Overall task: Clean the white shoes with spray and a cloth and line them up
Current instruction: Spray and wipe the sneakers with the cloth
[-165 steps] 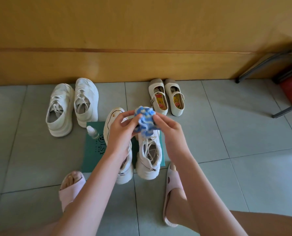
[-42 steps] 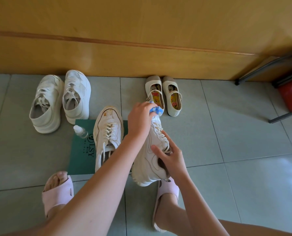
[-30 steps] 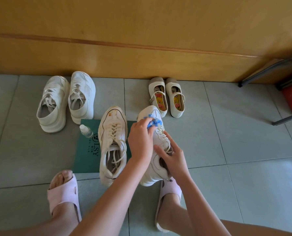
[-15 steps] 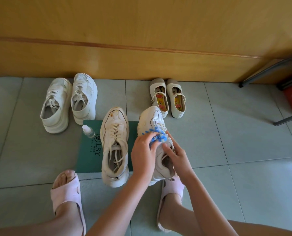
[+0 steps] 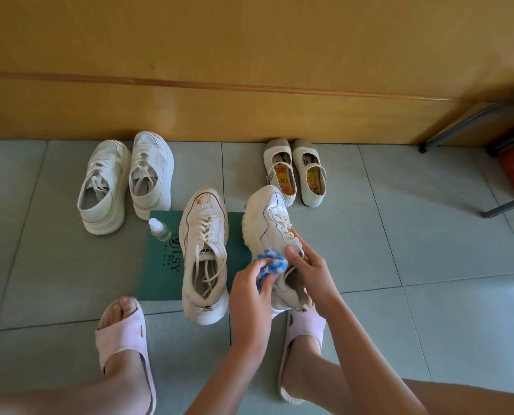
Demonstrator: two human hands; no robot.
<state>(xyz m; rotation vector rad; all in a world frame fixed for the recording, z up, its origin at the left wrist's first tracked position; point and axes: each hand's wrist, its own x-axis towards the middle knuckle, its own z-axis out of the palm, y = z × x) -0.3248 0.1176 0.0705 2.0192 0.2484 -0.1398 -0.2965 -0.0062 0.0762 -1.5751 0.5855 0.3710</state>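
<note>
Grey tiled floor (image 5: pixel 429 235) meets a yellow wooden wall (image 5: pixel 249 55). On the tiles, the left hand (image 5: pixel 251 290) pinches a fluffy blue-and-white cloth (image 5: pixel 272 265) against the side of a tilted white lace-up sneaker (image 5: pixel 267 226), which the right hand (image 5: pixel 312 271) grips at the collar. Its stained twin sneaker (image 5: pixel 204 256) lies on a green mat (image 5: pixel 162 265) beside a small clear spray bottle (image 5: pixel 159 230).

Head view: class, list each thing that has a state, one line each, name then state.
held sneaker, tilted, gripped by the right hand
cloth, bunched, pinched by the left hand against the held sneaker
second sneaker, upright on the mat, toe stained
bottle, on the mat, untouched
sneaker pair, side by side near the wall
flats, side by side near the wall
</note>
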